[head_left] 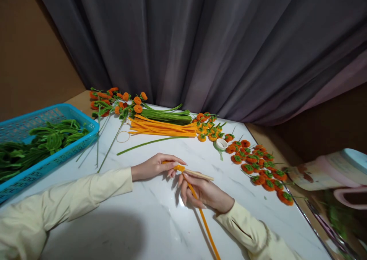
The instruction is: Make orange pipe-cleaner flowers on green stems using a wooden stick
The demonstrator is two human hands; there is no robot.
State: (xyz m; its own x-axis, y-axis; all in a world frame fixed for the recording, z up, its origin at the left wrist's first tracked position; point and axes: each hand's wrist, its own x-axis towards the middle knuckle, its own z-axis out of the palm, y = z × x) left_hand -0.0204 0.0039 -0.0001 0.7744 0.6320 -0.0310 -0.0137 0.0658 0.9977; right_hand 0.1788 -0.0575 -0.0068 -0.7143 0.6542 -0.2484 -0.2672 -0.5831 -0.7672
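Note:
Above the white marbled table, my left hand (156, 167) is closed on a thin wooden stick (202, 174) near its left end. An orange-yellow pipe cleaner (205, 222) is wound in a short coil around the stick, between my two hands. My right hand (202, 191) is closed, its fingers pinching the pipe cleaner just beside the coil. The long loose end of the pipe cleaner runs from my right hand down toward the near edge. The stick's far end sticks out above my right fingers. My left fingers hide the other end.
A blue basket (83, 127) holds green fuzzy leaves (54, 138). Orange pipe cleaners (163, 127), green pipe cleaners (169, 115) and a tape roll (221, 144) lie behind my hands. Orange flower heads (258, 164) cover the right; stemmed flowers (114, 101) lie back left. A tumbler (327, 170) stands right.

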